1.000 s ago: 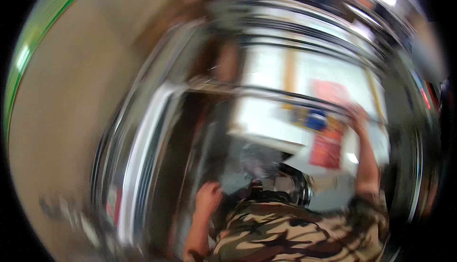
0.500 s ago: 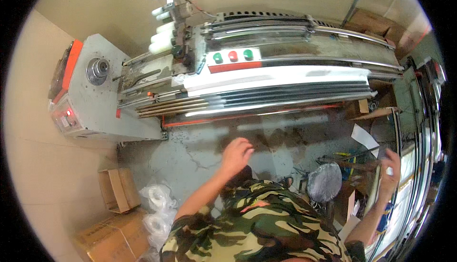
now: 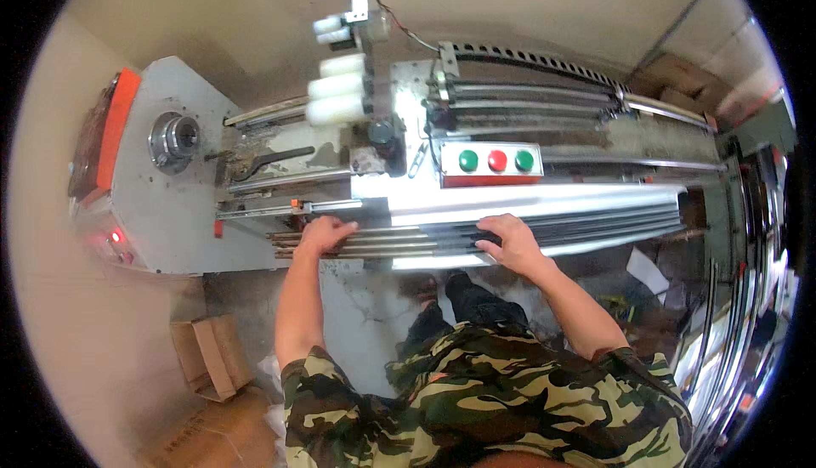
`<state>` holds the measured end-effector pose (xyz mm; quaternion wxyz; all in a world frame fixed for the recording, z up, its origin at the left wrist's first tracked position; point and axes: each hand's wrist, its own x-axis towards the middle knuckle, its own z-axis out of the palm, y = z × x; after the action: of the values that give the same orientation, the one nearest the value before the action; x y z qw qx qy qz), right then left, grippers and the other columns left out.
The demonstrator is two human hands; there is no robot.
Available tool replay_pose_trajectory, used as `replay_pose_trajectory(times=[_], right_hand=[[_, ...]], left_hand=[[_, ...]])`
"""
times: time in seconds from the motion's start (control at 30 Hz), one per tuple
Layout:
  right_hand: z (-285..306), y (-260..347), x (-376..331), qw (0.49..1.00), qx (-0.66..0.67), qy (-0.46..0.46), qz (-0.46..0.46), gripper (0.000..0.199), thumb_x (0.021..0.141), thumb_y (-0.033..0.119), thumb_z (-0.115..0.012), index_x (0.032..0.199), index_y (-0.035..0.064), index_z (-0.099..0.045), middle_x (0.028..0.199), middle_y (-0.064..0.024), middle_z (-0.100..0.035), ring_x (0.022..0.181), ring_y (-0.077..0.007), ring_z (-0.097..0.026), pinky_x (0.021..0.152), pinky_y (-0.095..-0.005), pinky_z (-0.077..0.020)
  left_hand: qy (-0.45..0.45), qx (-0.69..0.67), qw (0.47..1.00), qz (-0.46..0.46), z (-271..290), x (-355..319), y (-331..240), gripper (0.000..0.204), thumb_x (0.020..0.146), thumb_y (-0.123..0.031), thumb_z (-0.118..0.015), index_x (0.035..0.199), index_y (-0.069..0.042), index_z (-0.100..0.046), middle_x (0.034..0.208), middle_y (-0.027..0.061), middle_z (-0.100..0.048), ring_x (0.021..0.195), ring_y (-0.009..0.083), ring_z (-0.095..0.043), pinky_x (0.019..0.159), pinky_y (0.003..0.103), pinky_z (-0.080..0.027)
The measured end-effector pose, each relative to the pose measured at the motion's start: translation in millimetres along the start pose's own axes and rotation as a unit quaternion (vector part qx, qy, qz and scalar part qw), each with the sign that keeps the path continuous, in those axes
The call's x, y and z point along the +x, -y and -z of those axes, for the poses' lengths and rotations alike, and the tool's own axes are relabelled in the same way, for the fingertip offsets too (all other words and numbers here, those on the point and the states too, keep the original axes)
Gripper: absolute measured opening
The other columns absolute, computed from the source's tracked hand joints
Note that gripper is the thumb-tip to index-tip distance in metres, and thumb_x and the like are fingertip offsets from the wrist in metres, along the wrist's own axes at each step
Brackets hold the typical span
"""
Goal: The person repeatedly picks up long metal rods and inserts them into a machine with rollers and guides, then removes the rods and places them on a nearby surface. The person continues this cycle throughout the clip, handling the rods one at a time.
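Several long metal rods [image 3: 399, 242], brassy at the left and dark toward the right, lie side by side along the front of a lathe-like machine [image 3: 183, 204]. At their brassy end, my left hand [image 3: 325, 235] is closed over them with bent fingers. My right hand [image 3: 510, 245] spans the dark stretch of the rods, its thumb on the near side and fingers on the far side. White sheeting [image 3: 544, 202] lies just behind the rods. Past it stands a button box [image 3: 490, 164] with two green buttons and a red one.
White rollers [image 3: 337, 90] stand on the machine's carriage, and a round chuck [image 3: 174, 141] is at its left. A black wrench-like tool [image 3: 276, 159] lies on the bed. Cardboard boxes [image 3: 211, 357] sit at lower left. Upright metal bars [image 3: 739, 315] line the right side.
Both hands have come up onto the rods: the left from above the floor, moving left, the right from the far right side. The view has shifted, so the machine sits lower.
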<state>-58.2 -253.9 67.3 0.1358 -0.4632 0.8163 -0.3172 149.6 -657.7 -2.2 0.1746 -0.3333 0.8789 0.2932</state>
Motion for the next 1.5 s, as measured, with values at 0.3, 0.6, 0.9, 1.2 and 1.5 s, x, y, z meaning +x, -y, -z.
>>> replay_pose_trajectory(times=[0.3,0.6,0.9,1.2,1.5], right_hand=[[6,-6,50,0.987,-0.097,0.127,0.017,0.052,0.081,0.029,-0.08,0.126,0.0078,-0.064,0.117,-0.0137,-0.067,0.111,-0.033,-0.061,0.097,-0.0443,-0.0482],[34,66,96,0.974,-0.014,0.21,-0.083,0.05,0.082,0.055,-0.076,0.094,0.0067,-0.078,0.091,-0.016,-0.074,0.085,-0.035,-0.071,0.078,-0.0446,-0.055],[42,169,199,0.968,-0.113,0.2,-0.095,0.051,0.095,0.054,-0.061,0.095,0.0062,-0.078,0.08,-0.0202,-0.072,0.082,-0.041,-0.069,0.075,-0.0494,-0.0549],[61,162,258,0.964,-0.114,0.204,-0.129,0.053,0.095,0.056,-0.061,0.095,0.005,-0.078,0.08,-0.0207,-0.072,0.081,-0.0415,-0.069,0.079,-0.0492,-0.055],[70,99,318,0.979,-0.081,0.164,-0.092,0.05,0.093,0.05,-0.067,0.085,0.0014,-0.077,0.065,-0.0184,-0.065,0.065,-0.0346,-0.066,0.068,-0.0432,-0.0524]], left_hand=[[-0.241,0.124,0.95,-0.156,36,-59,-25,0.049,0.091,-0.051,-0.066,0.075,-0.006,-0.075,0.078,0.0128,-0.067,0.082,0.0347,-0.064,0.072,0.048,-0.05],[-0.097,0.081,0.99,-0.061,151,-79,-31,0.049,0.092,-0.052,-0.064,0.076,-0.006,-0.073,0.069,0.0118,-0.067,0.069,0.0314,-0.067,0.063,0.042,-0.049],[-0.31,0.02,0.921,-0.233,197,100,-96,0.033,0.086,-0.037,-0.076,0.098,-0.006,-0.076,0.096,0.0138,-0.069,0.089,0.0306,-0.067,0.082,0.046,-0.05],[-0.219,-0.184,0.93,-0.231,216,147,-124,0.022,0.079,-0.025,-0.084,0.08,-0.005,-0.077,0.084,0.0071,-0.067,0.081,0.023,-0.066,0.073,0.035,-0.05],[-0.212,-0.116,0.892,-0.382,230,124,-110,0.012,0.076,-0.01,-0.083,0.085,-0.003,-0.078,0.093,0.0088,-0.072,0.09,0.0242,-0.068,0.081,0.035,-0.052]])
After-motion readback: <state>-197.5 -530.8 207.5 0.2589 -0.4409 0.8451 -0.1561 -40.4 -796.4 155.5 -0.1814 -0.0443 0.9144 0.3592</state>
